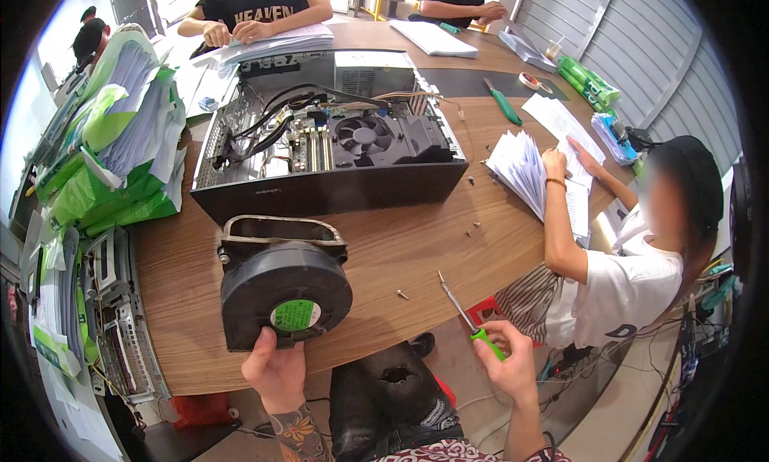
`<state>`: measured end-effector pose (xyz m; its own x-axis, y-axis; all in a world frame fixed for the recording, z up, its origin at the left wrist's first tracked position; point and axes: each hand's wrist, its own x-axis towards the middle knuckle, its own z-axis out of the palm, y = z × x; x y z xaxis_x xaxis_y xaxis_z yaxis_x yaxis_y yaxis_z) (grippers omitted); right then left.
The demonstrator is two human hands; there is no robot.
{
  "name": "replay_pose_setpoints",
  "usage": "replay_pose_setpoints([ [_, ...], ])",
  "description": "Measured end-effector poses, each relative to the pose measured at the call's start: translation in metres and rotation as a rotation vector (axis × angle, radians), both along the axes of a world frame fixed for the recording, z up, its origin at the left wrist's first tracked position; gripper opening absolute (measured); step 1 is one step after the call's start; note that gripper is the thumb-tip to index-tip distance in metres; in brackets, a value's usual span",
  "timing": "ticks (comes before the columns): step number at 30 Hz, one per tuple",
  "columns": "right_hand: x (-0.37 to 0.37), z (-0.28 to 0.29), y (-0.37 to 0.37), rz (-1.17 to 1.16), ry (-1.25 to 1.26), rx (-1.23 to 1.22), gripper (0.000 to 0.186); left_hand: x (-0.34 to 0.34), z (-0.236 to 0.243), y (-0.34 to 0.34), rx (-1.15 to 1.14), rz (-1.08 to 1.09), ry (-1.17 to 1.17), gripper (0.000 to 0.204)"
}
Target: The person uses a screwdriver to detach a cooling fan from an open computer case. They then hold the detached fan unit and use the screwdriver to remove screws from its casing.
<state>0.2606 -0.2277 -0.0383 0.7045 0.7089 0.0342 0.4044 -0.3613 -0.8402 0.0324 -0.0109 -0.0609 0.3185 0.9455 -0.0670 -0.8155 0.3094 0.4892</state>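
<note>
A black blower fan (272, 282) with a green round label and a metal bracket on top is gripped by my left hand (272, 366) at its lower edge, in front of the open desktop computer case (328, 185). Inside that case sit black cables, memory sticks and a cooling fan (362, 140). My right hand (509, 358) holds a screwdriver (485, 337) by its green handle, its metal shaft pointing up and left near the wooden table's edge (420, 322). A loose screw (402, 294) lies between the blower and the screwdriver, with several more to the right of the case.
Green-wrapped paper stacks (120, 157) and metal parts (120, 326) line the left. At right, a seated person (609, 302) handles papers (517, 173). Two people (260, 13) (448, 5) are across the table, another at far left. Green-handled scissors (503, 103) lie behind. Cables hang below right.
</note>
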Motion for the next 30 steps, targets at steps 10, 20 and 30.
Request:
replay_pose_setpoints([
  [10,-0.0026,0.0097,0.0015,0.007,0.024,-0.056,0.021,0.0014,0.0029,-0.0015,-0.04,0.006,0.006,0.054],
  [20,-0.0026,0.0028,0.0034,0.036,0.028,-0.043,0.03,0.0012,-0.0006,-0.0014,0.0,0.038,0.057,0.05],
  [30,-0.001,0.008,0.0054,0.036,-0.084,-0.024,0.026,-0.0003,0.0014,-0.0016,0.002,0.055,0.093,0.051],
])
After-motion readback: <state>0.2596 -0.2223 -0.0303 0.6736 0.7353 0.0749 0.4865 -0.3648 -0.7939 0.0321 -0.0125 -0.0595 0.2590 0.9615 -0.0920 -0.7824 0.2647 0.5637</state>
